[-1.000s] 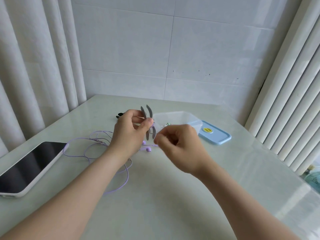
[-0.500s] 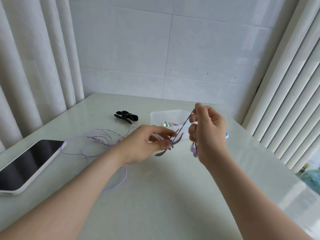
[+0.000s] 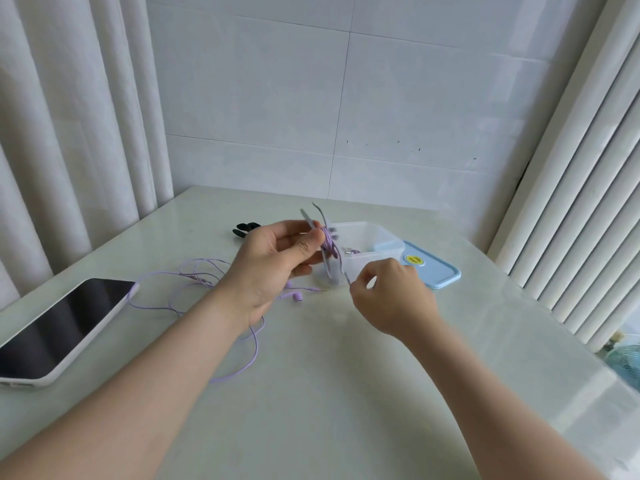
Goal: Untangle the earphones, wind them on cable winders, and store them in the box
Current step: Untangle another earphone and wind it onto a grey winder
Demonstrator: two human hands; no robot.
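1. Fingers of the left hand [image 3: 277, 261] curl round a grey, petal-armed plastic cable winder [image 3: 329, 266], thumb pressed on its front. It is a closed grip, held in the air above the worktop [image 3: 346, 375].
2. Lilac earphone cord [image 3: 328, 243] is wrapped in several turns about the winder's waist.
3. The right hand [image 3: 389, 299], lower and to the right, pinches a thin run of what looks like the same cord between thumb and forefinger, just under the winder; that run is blurred.
4. Just behind both hands stands a clear plastic box [image 3: 367, 232], open. The small items inside are too unclear to name. Its light blue lid [image 3: 436, 275], marked with a yellow sticker, lies flat on the right, touching the box.
5. Loose lilac earphones [image 3: 207, 275] sprawl on the pale, glossy worktop under the left wrist — one earbud [image 3: 296, 297] and the jack plug [image 3: 320, 290] lie near the hands. I cannot tell whether they join the wound cord.
6. A black cable winder [image 3: 244, 229] rests beyond the left hand.
7. A white-cased phone [image 3: 62, 327], screen dark, lies at the far left.
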